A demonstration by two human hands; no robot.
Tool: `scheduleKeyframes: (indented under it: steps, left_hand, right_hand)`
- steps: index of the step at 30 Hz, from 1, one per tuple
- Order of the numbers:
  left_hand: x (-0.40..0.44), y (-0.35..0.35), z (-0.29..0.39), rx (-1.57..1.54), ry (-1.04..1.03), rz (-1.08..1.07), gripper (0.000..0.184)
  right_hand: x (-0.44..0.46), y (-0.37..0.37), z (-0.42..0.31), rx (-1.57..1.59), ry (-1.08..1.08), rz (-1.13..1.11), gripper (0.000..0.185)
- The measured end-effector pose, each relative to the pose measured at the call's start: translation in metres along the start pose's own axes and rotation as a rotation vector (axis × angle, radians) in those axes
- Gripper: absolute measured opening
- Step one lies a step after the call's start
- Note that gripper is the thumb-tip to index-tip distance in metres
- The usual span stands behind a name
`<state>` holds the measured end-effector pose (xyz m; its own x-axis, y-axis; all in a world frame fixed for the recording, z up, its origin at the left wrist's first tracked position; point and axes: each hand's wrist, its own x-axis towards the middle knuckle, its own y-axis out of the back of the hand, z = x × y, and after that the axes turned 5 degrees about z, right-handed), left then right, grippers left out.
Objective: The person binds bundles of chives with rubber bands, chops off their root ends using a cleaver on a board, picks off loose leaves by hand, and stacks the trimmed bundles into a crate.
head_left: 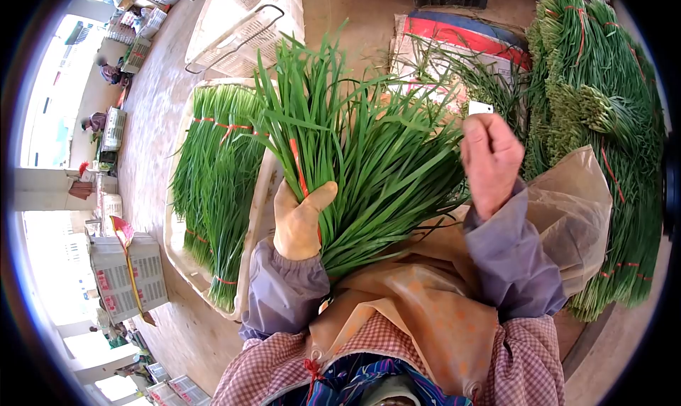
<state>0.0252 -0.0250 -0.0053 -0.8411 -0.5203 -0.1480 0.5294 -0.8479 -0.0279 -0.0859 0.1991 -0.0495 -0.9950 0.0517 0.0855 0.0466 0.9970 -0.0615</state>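
My left hand (301, 221), in a tan glove, is wrapped round a loose bunch of long green leaves (376, 157) above my lap. An orange-red strip (298, 166) runs along the bunch by my left thumb. Bare and closed, my right hand (491, 161) is just right of the leaf tips. A small white flat piece (480, 108) with a dark dot sticks out above its fingers, held in them. The rest of that piece is hidden by the hand.
Tied green bundles (220, 165) lie in a cream crate (245, 264) at left, with another crate (241, 30) behind it. More bundles (610, 108) are stacked at right. Loose leaves lie on a red-edged sack (454, 37). People (108, 72) sit far left.
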Motion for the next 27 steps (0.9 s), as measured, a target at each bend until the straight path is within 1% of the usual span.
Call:
scheduleKeyframes:
  steps: [3, 6, 7, 10, 11, 12, 14, 17, 18, 20, 23, 26, 27]
  left_hand:
    - [0.003, 0.001, -0.005, -0.047, 0.036, 0.004, 0.037]
    - [0.004, 0.002, -0.004, -0.106, 0.087, -0.010, 0.037]
    - [0.003, 0.001, -0.003, -0.112, 0.092, -0.012, 0.036]
    - [0.002, 0.000, -0.003, -0.111, 0.090, -0.015, 0.036]
    - [0.002, 0.000, -0.003, -0.107, 0.088, -0.015, 0.036]
    - [0.002, -0.001, -0.003, -0.103, 0.090, -0.013, 0.035]
    - [0.002, -0.001, -0.003, -0.096, 0.093, -0.008, 0.035]
    - [0.002, 0.000, -0.004, -0.102, 0.086, -0.015, 0.034]
    - [0.002, 0.000, -0.004, -0.089, 0.080, -0.018, 0.034]
    - [0.002, 0.001, -0.003, -0.060, 0.067, -0.026, 0.033]
    - [0.002, 0.000, -0.002, -0.050, 0.083, -0.014, 0.033]
    - [-0.001, -0.009, 0.005, -0.021, 0.068, 0.020, 0.033]
    - [-0.001, -0.008, 0.005, -0.011, 0.086, 0.011, 0.034]
  right_hand:
    - [0.008, -0.002, -0.007, 0.161, 0.093, -0.010, 0.009]
    - [0.012, -0.009, -0.012, 0.210, 0.102, -0.174, 0.013]
    - [0.015, -0.009, -0.013, 0.213, 0.035, -0.257, 0.013]
    - [0.024, -0.021, -0.016, 0.037, 0.096, -0.456, 0.018]
    - [0.029, -0.024, -0.014, -0.117, 0.114, -0.543, 0.024]
    - [0.030, -0.028, -0.017, -0.275, 0.272, -0.562, 0.023]
    - [0.035, -0.045, 0.013, -0.315, 0.646, -0.354, 0.017]
    - [0.034, -0.040, 0.012, -0.092, 0.308, -0.288, 0.012]
    - [0.035, -0.037, 0.009, 0.026, 0.126, -0.188, 0.008]
    - [0.048, -0.014, 0.000, 0.138, -0.054, -0.064, 0.006]
    - [0.049, 0.000, 0.006, -0.271, 0.309, 0.020, 0.008]
    - [0.041, 0.001, -0.004, -0.286, 0.470, -0.013, 0.010]
    - [0.046, 0.003, 0.002, -0.220, 0.412, -0.036, 0.012]
